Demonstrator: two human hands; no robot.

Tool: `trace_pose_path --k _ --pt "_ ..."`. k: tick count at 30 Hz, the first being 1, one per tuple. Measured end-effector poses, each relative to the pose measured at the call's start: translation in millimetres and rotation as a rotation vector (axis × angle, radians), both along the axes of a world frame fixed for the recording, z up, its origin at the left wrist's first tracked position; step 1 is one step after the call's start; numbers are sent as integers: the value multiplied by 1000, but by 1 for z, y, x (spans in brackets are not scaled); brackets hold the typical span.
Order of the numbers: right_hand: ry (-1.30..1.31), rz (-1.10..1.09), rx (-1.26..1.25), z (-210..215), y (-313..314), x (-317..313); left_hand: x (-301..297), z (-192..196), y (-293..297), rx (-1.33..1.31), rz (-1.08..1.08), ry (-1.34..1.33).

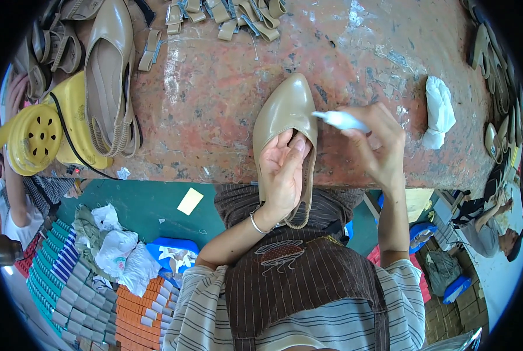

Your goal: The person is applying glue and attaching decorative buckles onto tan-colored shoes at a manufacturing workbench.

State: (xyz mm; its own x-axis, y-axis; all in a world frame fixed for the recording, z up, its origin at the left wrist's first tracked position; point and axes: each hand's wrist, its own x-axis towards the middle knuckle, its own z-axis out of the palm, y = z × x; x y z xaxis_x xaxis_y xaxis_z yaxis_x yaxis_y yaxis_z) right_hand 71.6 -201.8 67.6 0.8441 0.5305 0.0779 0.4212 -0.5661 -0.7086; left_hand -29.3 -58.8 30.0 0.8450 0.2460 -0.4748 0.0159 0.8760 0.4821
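Note:
A glossy beige slingback shoe with a pointed toe lies at the near edge of the table, toe pointing away from me. My left hand is inside its opening, palm up, fingers tucked under the upper and gripping the shoe. Just right of the toe, my right hand pinches a small white squeeze bottle. The bottle's narrow nozzle points left, close to the shoe's side; whether it touches cannot be made out. The heel strap hangs past the table edge over my apron.
More beige shoes lean on a yellow machine at the left. Several strap loops lie at the back. A crumpled white wad rests on the worn table at right. Stacked shoes line the far right; other people are beyond.

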Motion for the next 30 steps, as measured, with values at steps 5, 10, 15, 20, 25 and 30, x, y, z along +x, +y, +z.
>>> trace_pose_path --k 5,10,15,20,25,30 --pt "158 -440 416 -26 -20 7 -2 -3 -1 -27 18 -45" --pt "-158 -472 12 -48 -32 22 -2 -4 -2 -51 59 24" --pt "-526 -775 211 -32 -5 -15 -3 -4 -2 -78 60 -4" --pt "-308 -150 108 -9 72 29 8 12 2 -47 41 117" --pt "-263 -87 -243 -19 120 74 2 0 -4 -68 52 66" --pt "-226 -145 -175 -23 108 85 2 3 -2 -89 56 70"
